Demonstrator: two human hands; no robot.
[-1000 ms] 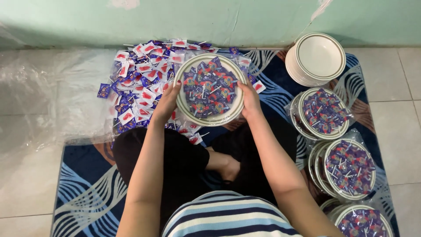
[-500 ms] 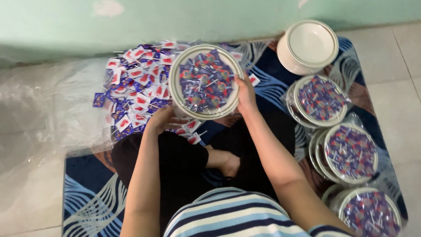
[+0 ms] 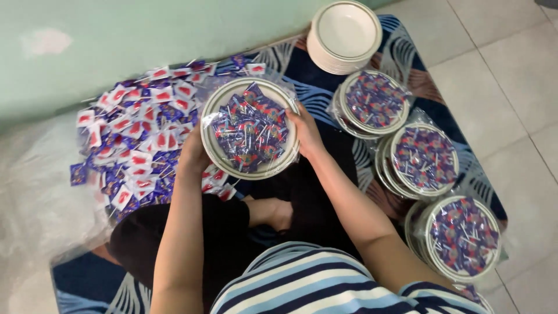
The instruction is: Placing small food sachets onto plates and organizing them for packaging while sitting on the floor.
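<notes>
I hold a round cream plate (image 3: 216, 152) filled with small purple wrapped lollipops (image 3: 250, 131) and covered in clear plastic film. My left hand (image 3: 193, 156) grips its left rim, and my right hand (image 3: 306, 131) grips its right rim. The plate hovers above my crossed legs, beside a heap of red-and-blue wrapped sweets (image 3: 139, 134) on the patterned mat.
A stack of empty cream plates (image 3: 346, 35) stands at the far right. Three wrapped, filled plates (image 3: 373, 102) (image 3: 423, 158) (image 3: 462, 237) line the mat's right side. A blue patterned mat (image 3: 325, 87) lies on tiled floor, and a crumpled clear plastic sheet (image 3: 35, 197) is at the left.
The camera view has swung, so everything sits more to the right and tilted. The filled plate stays held in both hands, drawn slightly nearer my body.
</notes>
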